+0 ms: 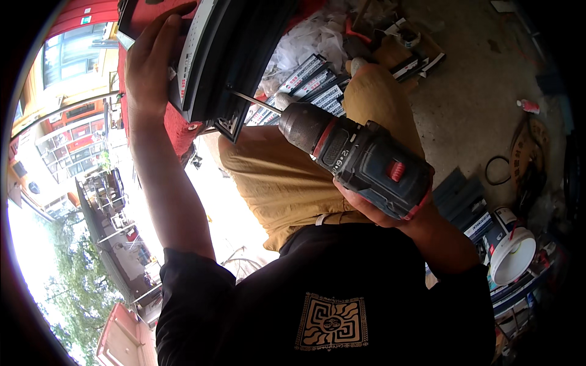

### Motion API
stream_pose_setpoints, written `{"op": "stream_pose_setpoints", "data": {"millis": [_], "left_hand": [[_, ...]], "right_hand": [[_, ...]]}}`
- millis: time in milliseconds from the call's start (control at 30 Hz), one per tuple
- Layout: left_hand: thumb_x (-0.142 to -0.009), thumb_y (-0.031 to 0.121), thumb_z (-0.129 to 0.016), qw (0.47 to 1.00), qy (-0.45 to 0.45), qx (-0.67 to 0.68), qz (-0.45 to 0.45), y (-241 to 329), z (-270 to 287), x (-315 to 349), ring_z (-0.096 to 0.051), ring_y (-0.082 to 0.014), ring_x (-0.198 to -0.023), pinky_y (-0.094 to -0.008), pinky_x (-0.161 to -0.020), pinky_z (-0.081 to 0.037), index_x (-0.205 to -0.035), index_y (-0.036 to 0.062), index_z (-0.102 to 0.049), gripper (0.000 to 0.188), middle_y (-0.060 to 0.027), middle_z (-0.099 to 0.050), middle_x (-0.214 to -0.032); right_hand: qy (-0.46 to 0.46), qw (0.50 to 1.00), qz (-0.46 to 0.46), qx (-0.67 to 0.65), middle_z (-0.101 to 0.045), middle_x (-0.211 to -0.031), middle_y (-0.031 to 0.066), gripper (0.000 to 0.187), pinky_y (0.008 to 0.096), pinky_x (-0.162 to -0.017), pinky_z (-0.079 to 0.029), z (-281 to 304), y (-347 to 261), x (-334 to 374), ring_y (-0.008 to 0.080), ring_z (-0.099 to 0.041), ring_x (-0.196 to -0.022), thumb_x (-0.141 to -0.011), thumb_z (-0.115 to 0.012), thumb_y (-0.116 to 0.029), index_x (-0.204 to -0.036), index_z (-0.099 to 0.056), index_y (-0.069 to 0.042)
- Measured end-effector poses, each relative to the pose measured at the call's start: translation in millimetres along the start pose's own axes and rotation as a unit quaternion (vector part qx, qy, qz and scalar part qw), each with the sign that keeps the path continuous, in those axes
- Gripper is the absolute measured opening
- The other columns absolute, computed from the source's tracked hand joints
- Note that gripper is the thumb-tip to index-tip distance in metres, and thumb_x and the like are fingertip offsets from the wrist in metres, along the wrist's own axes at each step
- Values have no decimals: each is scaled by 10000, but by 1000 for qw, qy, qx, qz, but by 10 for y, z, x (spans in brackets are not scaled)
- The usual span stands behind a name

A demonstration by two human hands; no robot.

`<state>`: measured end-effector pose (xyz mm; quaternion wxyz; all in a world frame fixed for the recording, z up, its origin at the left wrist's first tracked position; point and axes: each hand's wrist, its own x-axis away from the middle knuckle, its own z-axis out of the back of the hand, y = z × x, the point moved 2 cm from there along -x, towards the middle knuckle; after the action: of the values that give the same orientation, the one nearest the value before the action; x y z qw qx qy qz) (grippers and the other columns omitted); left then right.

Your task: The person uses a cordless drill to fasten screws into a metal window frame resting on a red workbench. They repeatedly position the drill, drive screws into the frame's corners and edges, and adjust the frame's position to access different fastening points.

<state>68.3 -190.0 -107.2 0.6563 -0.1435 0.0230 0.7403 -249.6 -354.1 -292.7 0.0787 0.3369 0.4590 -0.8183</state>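
Observation:
My right hand (372, 206) is closed around the grip of a dark cordless drill (366, 158) with red trim. The drill's long thin bit (253, 99) points up and left, its tip at the face of a black metal frame profile (235, 67). Whether the tip has gone into the profile, I cannot tell. A pale printed strip (194, 55) runs along the profile's left side. My left hand (149, 70) grips the profile near that strip, with its fingers bent over the edge and partly in shadow. Red cloth (177, 134) shows beneath the profile.
Printed profile lengths (311, 82) and crumpled clear plastic (305, 46) lie beyond my bent knees. An open cardboard box (421, 49) is farther off. To the right are a tipped white bucket (513, 256), a black ring (497, 171) and a small red-and-white item (528, 107).

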Motion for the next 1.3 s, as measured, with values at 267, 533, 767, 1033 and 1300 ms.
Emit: {"op": "stream_pose_setpoints", "data": {"millis": [267,533,767,1033,1300], "left_hand": [[-1040,104,-620,1000,-7,-9,15,42,10,-36,-779,-380,-1078,-414,-901,-638,-1317,-72,-674,332,-252,-734,-1297],[-1005,64,-652,1000,3,-13,22,-27,2,58,-782,-379,-1057,-412,-890,-635,-1319,-62,-677,339,-230,-747,-1267],[-1028,38,-626,995,-1,-13,99,64,-25,37,-789,-307,-1022,-356,-853,-626,-1379,-2,-678,357,-192,-762,-1231],[-1031,20,-613,986,-12,-40,161,63,-28,50,-778,-232,-933,-317,-799,-612,-1391,71,-695,372,-126,-778,-1122],[-1036,53,-629,989,10,-81,120,-90,-54,128,-775,-214,-930,-306,-798,-610,-1384,100,-703,358,-109,-773,-1097]], "right_hand": [[12,984,75,163,-741,-1279,24,357,438,-957,-553,-25,-17,63,234,-742,-1112,-940,-809,-261,-1290,-748,-231],[-24,992,54,110,-727,-1371,24,351,451,-1041,-534,-44,-11,71,227,-734,-1187,-1001,-743,-294,-1349,-737,-245],[-89,996,-9,-29,-738,-1263,72,383,408,-936,-605,212,-175,-202,215,-741,-1131,-961,-800,-184,-1316,-701,-81],[-82,995,-24,47,-748,-1075,70,337,380,-889,-616,147,-402,-219,203,-761,-993,-941,-832,-129,-1259,-724,-95],[-98,987,-126,-16,-739,-1189,109,373,394,-878,-612,169,-342,-87,221,-756,-1001,-931,-845,-75,-1295,-773,-113]]}}
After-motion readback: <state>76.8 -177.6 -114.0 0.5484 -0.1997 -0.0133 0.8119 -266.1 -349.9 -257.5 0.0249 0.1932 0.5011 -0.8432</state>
